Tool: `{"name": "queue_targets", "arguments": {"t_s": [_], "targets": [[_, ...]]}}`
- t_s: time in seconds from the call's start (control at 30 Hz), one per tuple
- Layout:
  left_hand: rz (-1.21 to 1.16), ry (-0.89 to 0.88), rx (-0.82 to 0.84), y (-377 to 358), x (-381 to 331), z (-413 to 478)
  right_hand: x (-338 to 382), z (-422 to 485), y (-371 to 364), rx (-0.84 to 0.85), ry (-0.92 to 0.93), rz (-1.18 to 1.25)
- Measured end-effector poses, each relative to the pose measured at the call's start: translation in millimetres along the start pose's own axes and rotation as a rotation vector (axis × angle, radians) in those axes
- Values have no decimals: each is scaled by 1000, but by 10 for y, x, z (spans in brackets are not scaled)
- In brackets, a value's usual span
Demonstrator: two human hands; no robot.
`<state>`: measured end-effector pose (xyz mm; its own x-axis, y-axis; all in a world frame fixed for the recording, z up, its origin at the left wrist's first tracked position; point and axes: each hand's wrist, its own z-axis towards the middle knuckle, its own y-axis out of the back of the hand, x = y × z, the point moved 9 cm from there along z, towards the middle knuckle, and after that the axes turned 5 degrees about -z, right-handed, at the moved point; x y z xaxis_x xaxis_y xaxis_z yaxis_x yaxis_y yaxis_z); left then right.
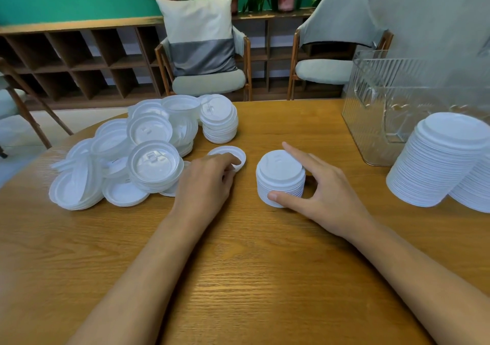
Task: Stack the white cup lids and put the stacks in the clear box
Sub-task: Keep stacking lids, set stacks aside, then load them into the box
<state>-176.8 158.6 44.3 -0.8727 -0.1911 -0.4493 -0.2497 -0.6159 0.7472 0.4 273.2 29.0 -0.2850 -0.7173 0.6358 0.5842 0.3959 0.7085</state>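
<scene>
- The short stack [280,177] could be tipped or skewed, as it is gripped by only 2 digits of the right hand [322,188]; an uneven squeeze would slide its lids apart.
- The single lid [230,156] appears to lie rim-up; unless turned over, it would probably not nest.
- The short stack is held between the thumb at its near base and the forefinger at its far top edge, the other fingers being spread behind it.
- The single lid, flat on the table [252,265], is pinched at its near rim by the curled fingers of the left hand [209,176].
- The clear box [376,111] stands well apart, far right.
</scene>
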Motion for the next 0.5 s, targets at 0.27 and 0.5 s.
{"name": "queue_targets", "arguments": {"t_s": [0.27,0.5], "targets": [[-301,45,-112,114,-68,-2,11,-3,-9,12,-1,2],[-476,124,-273,305,-97,-29,47,-8,-14,6,10,22]]}}
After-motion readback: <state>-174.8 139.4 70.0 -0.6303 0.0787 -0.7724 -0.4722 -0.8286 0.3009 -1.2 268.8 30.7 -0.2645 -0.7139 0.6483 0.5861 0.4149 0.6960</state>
